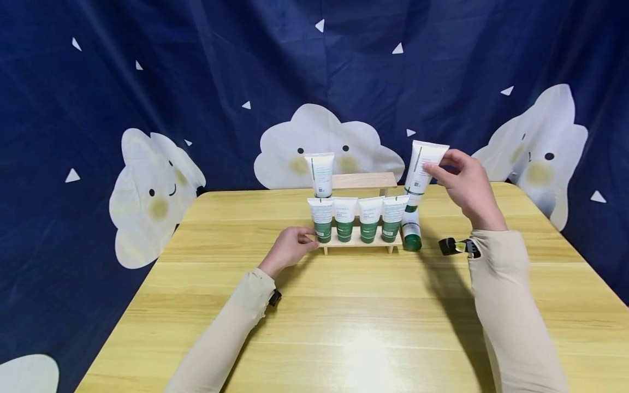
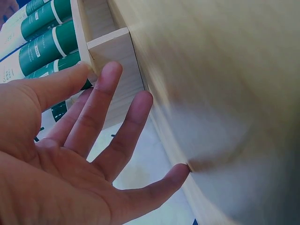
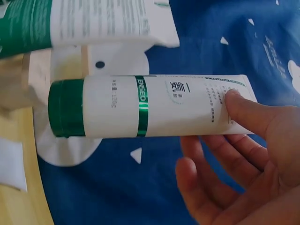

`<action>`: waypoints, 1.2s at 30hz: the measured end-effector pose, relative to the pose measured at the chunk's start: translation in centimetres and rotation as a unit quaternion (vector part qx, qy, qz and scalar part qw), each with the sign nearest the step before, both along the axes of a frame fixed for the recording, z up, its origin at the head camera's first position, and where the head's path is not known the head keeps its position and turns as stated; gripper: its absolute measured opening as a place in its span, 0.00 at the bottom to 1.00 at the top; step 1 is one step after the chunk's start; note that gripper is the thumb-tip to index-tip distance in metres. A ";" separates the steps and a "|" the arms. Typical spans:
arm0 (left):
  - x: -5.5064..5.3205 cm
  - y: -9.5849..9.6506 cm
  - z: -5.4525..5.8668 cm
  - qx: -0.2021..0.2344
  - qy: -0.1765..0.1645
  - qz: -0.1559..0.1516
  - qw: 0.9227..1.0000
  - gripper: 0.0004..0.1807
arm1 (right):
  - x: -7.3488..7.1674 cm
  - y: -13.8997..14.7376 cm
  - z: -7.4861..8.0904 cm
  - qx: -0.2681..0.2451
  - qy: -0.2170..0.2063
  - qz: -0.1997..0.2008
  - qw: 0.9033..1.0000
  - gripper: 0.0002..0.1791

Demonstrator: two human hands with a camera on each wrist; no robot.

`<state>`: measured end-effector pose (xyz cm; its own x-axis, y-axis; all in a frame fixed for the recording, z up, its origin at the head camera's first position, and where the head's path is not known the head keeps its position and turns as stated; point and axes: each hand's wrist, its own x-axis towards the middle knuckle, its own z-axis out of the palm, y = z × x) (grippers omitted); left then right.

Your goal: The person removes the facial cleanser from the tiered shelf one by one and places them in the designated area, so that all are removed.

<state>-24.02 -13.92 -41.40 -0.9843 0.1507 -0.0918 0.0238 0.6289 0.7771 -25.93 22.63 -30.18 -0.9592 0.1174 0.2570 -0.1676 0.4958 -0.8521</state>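
In the head view, my right hand (image 1: pixel 464 183) holds a white tube with a green cap (image 1: pixel 422 166) by its flat upper end, cap down, near the right end of a small two-step wooden rack (image 1: pixel 356 237). The right wrist view shows the thumb on one face of this tube (image 3: pixel 112 108) and fingers behind it. My left hand (image 1: pixel 291 248) is at the rack's left end; in the left wrist view its thumb and fingertips touch the rack's end (image 2: pixel 119 61), the other fingers loosely spread. Several green-and-white tubes (image 1: pixel 345 218) stand along the lower step.
Another white tube (image 1: pixel 320 174) stands at the left of the upper step (image 1: pixel 363 180). A green-capped tube (image 1: pixel 411 232) lies on the wooden table (image 1: pixel 314 305) beside the rack's right end. Behind hangs a dark blue curtain (image 1: pixel 221 65) with white clouds.
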 end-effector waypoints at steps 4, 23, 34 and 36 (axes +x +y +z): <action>0.1 0.0 0.0 0.001 -0.001 0.000 1.000 0.19 | 0.2 1.0 -0.5 -0.015 0.000 -0.009 1.000 0.23; -0.1 0.0 -0.2 0.000 0.007 -0.004 1.000 0.18 | 0.7 3.8 -1.7 -0.127 -0.017 -0.025 0.991 0.15; 0.0 -0.1 -0.1 -0.003 0.008 -0.004 1.000 0.19 | -0.1 4.8 -3.7 -0.049 -0.045 0.007 0.998 0.11; 0.0 -0.1 -0.2 -0.003 0.009 -0.004 1.000 0.18 | -0.2 5.0 -4.1 -0.039 -0.047 0.009 0.998 0.14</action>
